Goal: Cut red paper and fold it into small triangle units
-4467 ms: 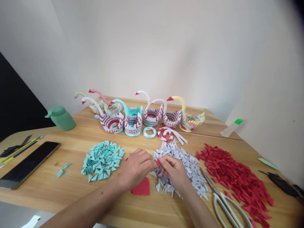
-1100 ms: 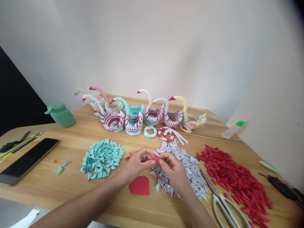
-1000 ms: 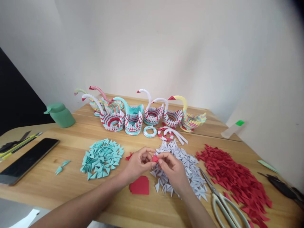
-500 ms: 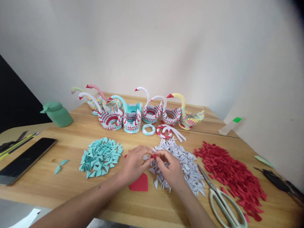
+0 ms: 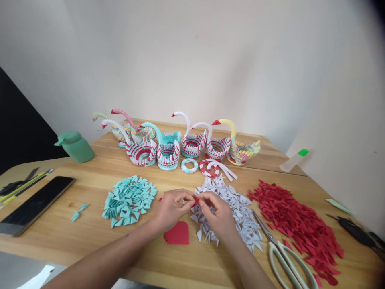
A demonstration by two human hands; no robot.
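— Where is the small red paper piece (image 5: 195, 201) held?
— It is held between the two hands, in front of the near left edge of the white pile (image 5: 242, 220). Its shape is mostly covered by the fingertips.

— How are the fingers of the left hand (image 5: 173, 206) set?
— The thumb and forefinger are closed on the left side of the red piece, and the other fingers are curled behind.

— And those of the right hand (image 5: 218, 214)?
— The piece is pinched from the other side by thumb and forefinger. Part of the white pile is hidden by this hand; whether the pile is touched cannot be told.

— What is laid out nearby on the wooden table (image 5: 168, 267)?
— A flat red sheet or stack (image 5: 178, 233) is seen below the left hand. A teal pile (image 5: 129, 202) of folded triangles is heaped to the left, with two loose teal pieces (image 5: 75, 216) set apart from it, and a phone (image 5: 37, 204) is placed beyond those. To the right, scissors (image 5: 274, 240) are laid between the white pile and a red pile (image 5: 296, 222).

— And farther back?
— A row of paper swans (image 5: 168, 160) is lined up near the wall. In front of them a teal-and-white ring (image 5: 189, 171) is placed beside a red-and-white ring (image 5: 203, 170), which is partly overlapped by a white curved strip (image 5: 229, 172).
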